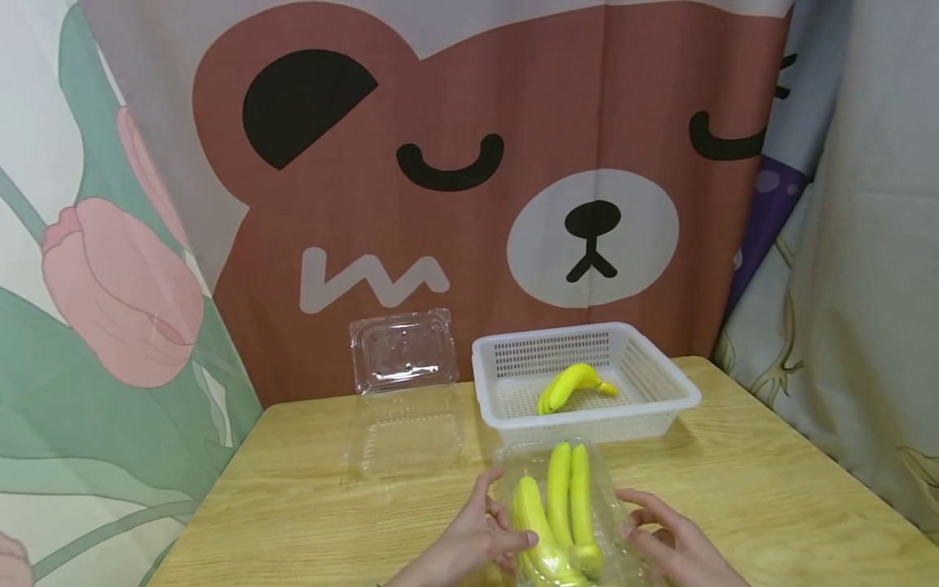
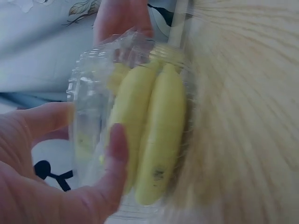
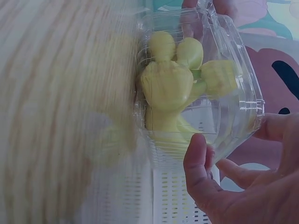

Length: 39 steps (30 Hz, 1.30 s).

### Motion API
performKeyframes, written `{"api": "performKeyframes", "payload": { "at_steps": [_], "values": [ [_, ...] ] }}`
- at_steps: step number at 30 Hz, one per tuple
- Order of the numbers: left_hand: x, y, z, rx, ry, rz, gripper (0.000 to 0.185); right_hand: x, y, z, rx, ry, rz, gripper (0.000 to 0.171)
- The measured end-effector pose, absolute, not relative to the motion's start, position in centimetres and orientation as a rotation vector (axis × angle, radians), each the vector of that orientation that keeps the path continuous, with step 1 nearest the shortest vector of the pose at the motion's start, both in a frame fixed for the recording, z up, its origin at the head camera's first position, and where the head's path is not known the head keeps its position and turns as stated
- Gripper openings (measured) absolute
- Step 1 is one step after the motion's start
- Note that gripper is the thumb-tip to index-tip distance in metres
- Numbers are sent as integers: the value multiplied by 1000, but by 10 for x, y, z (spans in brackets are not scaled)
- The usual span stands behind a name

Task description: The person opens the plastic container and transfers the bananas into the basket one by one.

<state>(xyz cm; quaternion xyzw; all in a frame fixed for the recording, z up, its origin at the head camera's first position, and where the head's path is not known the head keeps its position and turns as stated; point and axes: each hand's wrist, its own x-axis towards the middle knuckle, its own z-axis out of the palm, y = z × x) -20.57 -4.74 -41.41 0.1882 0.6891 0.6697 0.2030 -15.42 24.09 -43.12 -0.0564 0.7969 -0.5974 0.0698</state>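
Observation:
A clear plastic clamshell box [image 1: 568,522] with a bunch of yellow bananas [image 1: 561,505] inside lies at the table's near edge. My left hand [image 1: 506,526] grips its left side, thumb on the lid and fingers round the wall. My right hand [image 1: 638,522] grips its right side with curled fingers. In the left wrist view the left hand [image 2: 79,140] holds the box [image 2: 88,93] over the bananas [image 2: 159,121]. From the right wrist, the right hand [image 3: 233,140] pinches the box [image 3: 233,60] at the stem end of the bananas [image 3: 173,79].
A white slotted basket [image 1: 660,391] stands behind the box and holds another banana bunch [image 1: 575,383]. An open empty clear clamshell [image 1: 403,391] sits at the back left against the bear-print curtain [image 1: 469,204]. The wooden table [image 1: 770,489] ends close on left and right.

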Motion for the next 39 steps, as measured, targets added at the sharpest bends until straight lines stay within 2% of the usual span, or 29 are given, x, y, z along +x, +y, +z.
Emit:
{"api": "performKeyframes", "payload": {
  "at_steps": [3, 7, 9, 12, 16, 20, 29, 39],
  "values": [
    [-209, -54, -413, 503, 1909, 1827, 91, -153, 238, -430, -140, 2486, -1742, 57],
    [-215, -68, -410, 513, 1943, 1743, 74, -149, 231, -425, -131, 2824, -1528, 52],
    [-218, -74, -409, 535, 1999, 1700, 69, -146, 227, -425, -229, 3079, -1359, 49],
    [-221, -79, -411, 573, 2068, 1647, 69, -143, 220, -428, -516, 3392, -1099, 47],
    [-223, -79, -418, 631, 2088, 1580, 74, -143, 214, -439, -826, 3460, -945, 64],
    [-222, -75, -424, 661, 2080, 1567, 81, -145, 212, -448, -977, 3425, -868, 84],
    [-215, -71, -429, 669, 2100, 1529, 104, -142, 202, -450, -895, 3476, -802, 87],
    [-216, -76, -427, 958, 2647, 961, 102, -137, 191, -440, -748, 3499, -550, 85]
  ]
}}
